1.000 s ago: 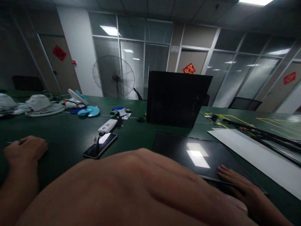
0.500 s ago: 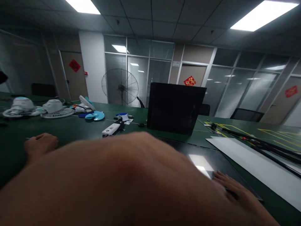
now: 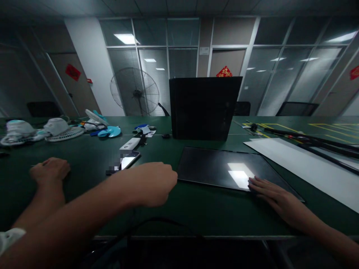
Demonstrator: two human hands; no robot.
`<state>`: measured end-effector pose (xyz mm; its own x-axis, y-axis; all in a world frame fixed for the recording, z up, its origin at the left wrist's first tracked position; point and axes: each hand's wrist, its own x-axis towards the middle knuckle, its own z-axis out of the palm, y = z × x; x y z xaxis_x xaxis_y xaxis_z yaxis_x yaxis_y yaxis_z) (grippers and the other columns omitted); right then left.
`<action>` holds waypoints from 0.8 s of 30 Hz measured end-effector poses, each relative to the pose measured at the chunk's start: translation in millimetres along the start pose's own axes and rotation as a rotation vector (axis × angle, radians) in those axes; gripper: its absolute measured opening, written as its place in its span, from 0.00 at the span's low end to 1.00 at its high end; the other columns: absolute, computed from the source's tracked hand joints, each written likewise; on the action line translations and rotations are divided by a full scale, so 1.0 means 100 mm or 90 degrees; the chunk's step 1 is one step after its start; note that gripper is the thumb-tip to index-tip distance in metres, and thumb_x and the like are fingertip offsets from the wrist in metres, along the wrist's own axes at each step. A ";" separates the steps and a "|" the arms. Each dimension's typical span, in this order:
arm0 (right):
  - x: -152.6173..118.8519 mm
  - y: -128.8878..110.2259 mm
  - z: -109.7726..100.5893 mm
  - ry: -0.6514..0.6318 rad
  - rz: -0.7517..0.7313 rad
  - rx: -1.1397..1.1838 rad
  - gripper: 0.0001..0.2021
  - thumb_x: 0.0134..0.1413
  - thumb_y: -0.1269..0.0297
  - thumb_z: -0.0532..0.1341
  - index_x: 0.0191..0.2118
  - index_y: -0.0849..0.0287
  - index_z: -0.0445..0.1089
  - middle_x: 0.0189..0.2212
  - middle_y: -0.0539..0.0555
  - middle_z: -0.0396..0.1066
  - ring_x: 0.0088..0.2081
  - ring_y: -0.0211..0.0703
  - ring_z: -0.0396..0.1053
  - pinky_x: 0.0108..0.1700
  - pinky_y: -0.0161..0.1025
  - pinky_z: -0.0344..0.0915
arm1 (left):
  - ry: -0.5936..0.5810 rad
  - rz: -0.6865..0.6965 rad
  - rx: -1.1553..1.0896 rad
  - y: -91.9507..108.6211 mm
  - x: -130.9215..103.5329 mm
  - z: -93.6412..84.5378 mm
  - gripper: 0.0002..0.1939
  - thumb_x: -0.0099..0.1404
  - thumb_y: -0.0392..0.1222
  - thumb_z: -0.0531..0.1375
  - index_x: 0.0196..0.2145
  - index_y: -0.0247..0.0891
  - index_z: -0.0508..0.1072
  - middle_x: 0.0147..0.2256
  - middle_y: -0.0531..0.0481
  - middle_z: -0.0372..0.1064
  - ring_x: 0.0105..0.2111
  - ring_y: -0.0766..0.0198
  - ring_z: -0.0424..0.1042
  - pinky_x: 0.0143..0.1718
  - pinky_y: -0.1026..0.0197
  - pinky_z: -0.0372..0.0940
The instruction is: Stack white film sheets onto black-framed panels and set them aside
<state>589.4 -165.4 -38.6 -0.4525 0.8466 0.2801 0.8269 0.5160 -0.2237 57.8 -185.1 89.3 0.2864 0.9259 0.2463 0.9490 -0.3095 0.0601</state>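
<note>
My left hand reaches in from the lower left over the green table. Its fingers are curled into a fist, and what they hold, if anything, is hidden. Flat in front lies a dark glossy screen panel that reflects a ceiling light. My right hand rests with fingers stretched out on the panel's near right part. Beyond my left hand are a phone, partly pixelated, and a white elongated device.
Another person's closed hand rests on the far-left table. A large black panel stands upright behind the screen. White sheets and black rods lie right. White fans and blue blades lie left.
My left arm, blurred and close to the camera before, has dropped lower, uncovering the phone and much of the screen panel. The view has tilted down. My right hand stays on the panel.
</note>
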 end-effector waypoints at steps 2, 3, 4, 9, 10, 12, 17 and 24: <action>0.00 -0.02 -0.01 -0.016 -0.003 -0.004 0.23 0.71 0.57 0.53 0.67 0.42 0.68 0.70 0.47 0.57 0.72 0.57 0.53 0.72 0.65 0.52 | -0.044 0.016 0.005 0.13 0.09 0.09 0.24 0.66 0.63 0.53 0.47 0.58 0.83 0.46 0.52 0.83 0.58 0.46 0.75 0.58 0.47 0.67; 0.01 -0.03 -0.02 -0.026 -0.005 -0.006 0.23 0.71 0.59 0.52 0.67 0.41 0.67 0.71 0.46 0.56 0.72 0.57 0.52 0.72 0.65 0.51 | -0.065 0.024 0.006 0.18 0.13 0.13 0.24 0.68 0.62 0.53 0.47 0.53 0.84 0.45 0.48 0.83 0.57 0.44 0.76 0.57 0.45 0.68; 0.02 -0.04 -0.03 -0.037 -0.008 -0.005 0.24 0.71 0.62 0.51 0.68 0.39 0.67 0.71 0.45 0.56 0.72 0.56 0.51 0.72 0.65 0.50 | -0.082 0.031 0.010 0.24 0.18 0.16 0.24 0.69 0.61 0.53 0.48 0.48 0.83 0.46 0.44 0.82 0.55 0.42 0.77 0.57 0.43 0.68; 0.07 -0.08 -0.08 -0.076 -0.013 0.021 0.30 0.67 0.70 0.49 0.68 0.34 0.65 0.72 0.40 0.54 0.73 0.54 0.49 0.73 0.67 0.47 | -0.123 0.137 0.030 0.43 0.47 0.46 0.37 0.73 0.63 0.51 0.71 0.38 0.62 0.72 0.35 0.56 0.70 0.38 0.58 0.69 0.34 0.51; 0.07 -0.08 -0.09 -0.081 -0.012 0.025 0.30 0.67 0.70 0.49 0.68 0.34 0.65 0.72 0.40 0.53 0.73 0.54 0.49 0.72 0.68 0.47 | -0.147 0.185 0.008 0.43 0.53 0.55 0.41 0.73 0.66 0.51 0.73 0.40 0.57 0.74 0.37 0.47 0.73 0.40 0.50 0.72 0.35 0.45; 0.09 -0.08 -0.10 -0.089 -0.016 0.036 0.30 0.67 0.70 0.49 0.68 0.34 0.65 0.72 0.40 0.53 0.73 0.54 0.48 0.72 0.67 0.48 | -0.181 0.245 -0.034 0.39 0.62 0.71 0.46 0.71 0.71 0.52 0.76 0.43 0.50 0.76 0.39 0.36 0.76 0.44 0.38 0.74 0.36 0.35; 0.17 -0.09 -0.11 -0.101 -0.052 0.089 0.34 0.63 0.75 0.49 0.67 0.34 0.66 0.70 0.39 0.55 0.73 0.51 0.47 0.74 0.64 0.45 | -0.176 0.241 -0.092 0.25 0.69 0.91 0.44 0.72 0.72 0.50 0.76 0.46 0.49 0.77 0.43 0.35 0.76 0.48 0.36 0.74 0.38 0.33; 0.34 -0.21 -0.08 -0.094 -0.044 0.118 0.29 0.67 0.70 0.49 0.67 0.37 0.68 0.71 0.42 0.55 0.73 0.51 0.51 0.73 0.65 0.49 | -0.192 0.171 -0.108 0.26 0.63 0.85 0.42 0.73 0.71 0.48 0.75 0.46 0.52 0.76 0.41 0.41 0.76 0.46 0.40 0.73 0.36 0.39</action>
<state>559.0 -148.3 -16.9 -0.5612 0.8112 0.1642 0.7229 0.5770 -0.3801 112.0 -116.7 24.4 0.5692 0.8220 -0.0172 0.8079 -0.5553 0.1973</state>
